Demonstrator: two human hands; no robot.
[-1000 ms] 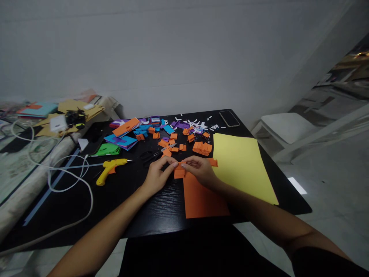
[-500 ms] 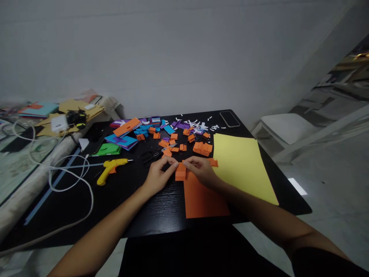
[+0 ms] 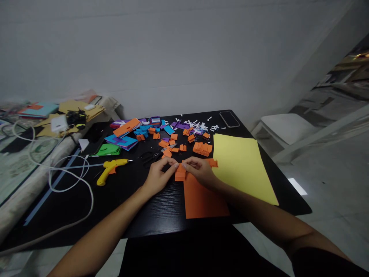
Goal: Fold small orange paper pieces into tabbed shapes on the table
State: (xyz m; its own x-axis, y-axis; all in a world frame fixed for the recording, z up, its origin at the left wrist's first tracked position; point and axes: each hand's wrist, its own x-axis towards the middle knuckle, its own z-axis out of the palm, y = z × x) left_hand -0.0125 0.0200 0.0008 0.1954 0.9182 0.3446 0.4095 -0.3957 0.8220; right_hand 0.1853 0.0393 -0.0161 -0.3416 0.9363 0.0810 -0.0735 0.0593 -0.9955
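Between my two hands is a small folded orange paper piece (image 3: pixel 180 175), held over the left edge of a larger orange sheet (image 3: pixel 204 200). My left hand (image 3: pixel 160 173) pinches its left side with thumb and forefinger. From the other side, my right hand (image 3: pixel 201 171) grips it the same way, the wrist passing over the orange sheet. Just beyond my fingers lie black-handled scissors (image 3: pixel 151 157) and several small folded orange pieces (image 3: pixel 174 150). A stack of orange pieces (image 3: pixel 202 149) sits past my right hand.
A yellow glue gun (image 3: pixel 112 169) lies to the left, near a white cable (image 3: pixel 92 200). Yellow sheets (image 3: pixel 245 165) cover the table's right part. Paper scraps (image 3: pixel 197 127), a phone-shaped object (image 3: pixel 229 119) and colored folded papers (image 3: pixel 122 141) lie farther back. A white chair (image 3: pixel 285 129) stands at right.
Almost nothing differs. Both hands stay pinched on the small orange piece, which has shifted only very slightly.
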